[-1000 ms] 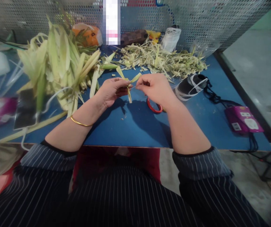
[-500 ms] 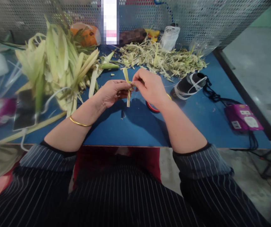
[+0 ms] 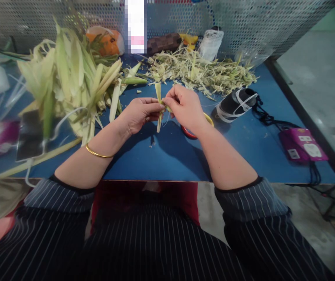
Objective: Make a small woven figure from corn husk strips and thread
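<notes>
While the bare left hand (image 3: 139, 114) pinches a narrow, pale yellow strip of corn husk (image 3: 158, 93) between thumb and fingers, the bare right hand (image 3: 187, 107) has its grip closed on the strip's middle, fingertips almost touching the left's. The strip stands roughly upright above the blue, flat worktop (image 3: 161, 168), midway between its left and right edges. A red and yellow ring (image 3: 188, 134) lies partly hidden under the right wrist. Shredded, pale green husk (image 3: 181, 68) lines the rear edge; a glossy purple box (image 3: 303, 144) sits near the front right corner.
</notes>
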The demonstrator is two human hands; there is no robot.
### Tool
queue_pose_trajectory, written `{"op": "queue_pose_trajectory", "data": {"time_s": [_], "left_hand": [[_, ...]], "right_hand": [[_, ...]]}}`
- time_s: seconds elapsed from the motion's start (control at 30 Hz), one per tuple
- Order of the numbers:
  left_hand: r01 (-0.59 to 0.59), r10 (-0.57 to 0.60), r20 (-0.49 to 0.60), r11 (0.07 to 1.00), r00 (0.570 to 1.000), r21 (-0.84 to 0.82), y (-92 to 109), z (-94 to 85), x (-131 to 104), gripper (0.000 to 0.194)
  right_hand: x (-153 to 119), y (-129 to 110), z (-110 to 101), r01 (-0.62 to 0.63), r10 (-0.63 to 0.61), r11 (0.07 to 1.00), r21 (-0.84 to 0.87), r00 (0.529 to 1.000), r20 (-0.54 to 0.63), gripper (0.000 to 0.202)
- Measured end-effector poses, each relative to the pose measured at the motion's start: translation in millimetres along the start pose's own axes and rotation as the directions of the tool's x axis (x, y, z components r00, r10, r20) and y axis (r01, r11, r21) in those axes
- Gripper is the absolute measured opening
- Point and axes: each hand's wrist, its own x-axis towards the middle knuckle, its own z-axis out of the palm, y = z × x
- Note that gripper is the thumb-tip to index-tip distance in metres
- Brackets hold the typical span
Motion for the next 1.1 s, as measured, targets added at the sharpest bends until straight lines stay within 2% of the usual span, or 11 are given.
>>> {"op": "queue_pose_trajectory", "data": {"time_s": [0.13,0.23,0.37,0.47,0.6,0.7,0.8,0.9,1.0,1.1], "left_hand": [[-0.022,0.023,-0.011,0.994,1.0,0.105,0,-0.1,-1,0.011],[0.033,-0.039,0.042,0.991,0.998,0.13,-1,-2.6,-1,0.012],[0.129,-0.134,0.141,0.991,0.981,0.04,-2,-4.9,0,0.008],[0.169,-0.159,0.188,0.985,0.969,-0.039,-2,-2.8,-1,0.006],[0.132,-0.115,0.13,0.983,0.985,-0.13,-2,0.8,-1,0.008],[0.043,-0.036,0.039,0.981,0.999,-0.189,-2,0.4,1,0.011],[-0.021,0.014,-0.033,0.972,0.999,-0.233,-2,-2.0,3,0.014],[-0.042,0.026,-0.07,0.969,0.997,-0.243,-2,-3.5,5,0.019],[-0.051,0.03,-0.102,0.976,0.994,-0.21,-1,-3.5,6,0.018],[-0.069,0.043,-0.141,0.981,0.989,-0.179,-2,-2.8,7,0.021]], "right_hand": [[1,1,-2,-0.084,0.075,0.99,0.116,0.994,0.076,0.012],[3,0,-6,-0.162,0.122,0.958,0.237,0.977,0.175,0.016],[4,-2,-13,-0.241,0.168,0.903,0.355,0.96,0.225,0.019],[5,1,-13,-0.319,0.21,0.842,0.434,0.936,0.281,0.022],[7,8,-7,-0.382,0.247,0.764,0.519,0.918,0.312,0.021],[7,10,-3,-0.318,0.202,0.796,0.515,0.942,0.269,0.019],[5,8,-1,-0.163,0.101,0.91,0.381,0.979,0.179,0.019],[0,4,-1,0.053,-0.057,0.997,0.058,0.994,0.088,0.015],[-5,-2,-1,0.185,-0.174,0.95,-0.252,0.983,0.065,0.012],[-9,-8,-3,0.225,-0.211,0.895,-0.385,0.974,0.079,0.015]]}}
